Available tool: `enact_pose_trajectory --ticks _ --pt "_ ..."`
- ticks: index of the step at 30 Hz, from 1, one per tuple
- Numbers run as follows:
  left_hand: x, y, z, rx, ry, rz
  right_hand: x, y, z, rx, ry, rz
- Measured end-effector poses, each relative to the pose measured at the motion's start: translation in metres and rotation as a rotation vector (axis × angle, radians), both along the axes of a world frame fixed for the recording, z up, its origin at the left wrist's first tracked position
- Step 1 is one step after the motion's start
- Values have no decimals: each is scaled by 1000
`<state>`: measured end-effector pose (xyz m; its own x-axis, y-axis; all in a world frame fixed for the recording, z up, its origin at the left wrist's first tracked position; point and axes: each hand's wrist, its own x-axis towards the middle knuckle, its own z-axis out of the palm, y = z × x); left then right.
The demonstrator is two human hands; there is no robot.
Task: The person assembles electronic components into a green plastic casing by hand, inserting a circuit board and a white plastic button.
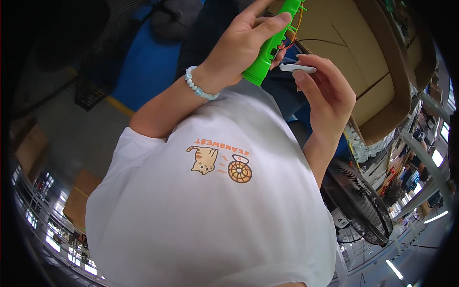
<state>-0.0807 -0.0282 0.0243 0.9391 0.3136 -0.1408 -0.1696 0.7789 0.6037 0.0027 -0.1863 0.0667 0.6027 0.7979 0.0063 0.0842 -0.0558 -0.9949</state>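
Note:
My left hand [239,48], with a pale bead bracelet at its wrist, is closed around a long green plastic housing [260,67]. The housing tilts, its ribbed end pointing down toward my shirt and its upper end cut off by the picture's edge. Thin red and yellow wires [299,26] run along its open right side, beside a small black part. To the right, my right hand [330,86] pinches a small white oval piece [297,69] between thumb and fingers. The piece's narrow tip is close to the housing; I cannot tell whether they touch.
An open cardboard box [354,52] stands at the upper right, beyond my right hand. A black caged fan [358,205] is by my right elbow. On the left are a blue surface [143,62] and a dark basket [91,93]. Shelving and clutter line the right side.

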Motion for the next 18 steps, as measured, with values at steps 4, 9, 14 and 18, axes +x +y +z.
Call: enact_pose_trajectory --ticks 4,9,14,18 --pt "12 -3 3 42 54 7 3 -2 -5 65 42 -77" --pt "16 -2 18 -4 95 -105 9 -8 -1 111 -38 2" --pt "22 -7 37 -296 40 -91 1 0 9 187 77 -87" --pt "25 -10 27 -365 -147 -58 0 -3 13 185 49 -136"
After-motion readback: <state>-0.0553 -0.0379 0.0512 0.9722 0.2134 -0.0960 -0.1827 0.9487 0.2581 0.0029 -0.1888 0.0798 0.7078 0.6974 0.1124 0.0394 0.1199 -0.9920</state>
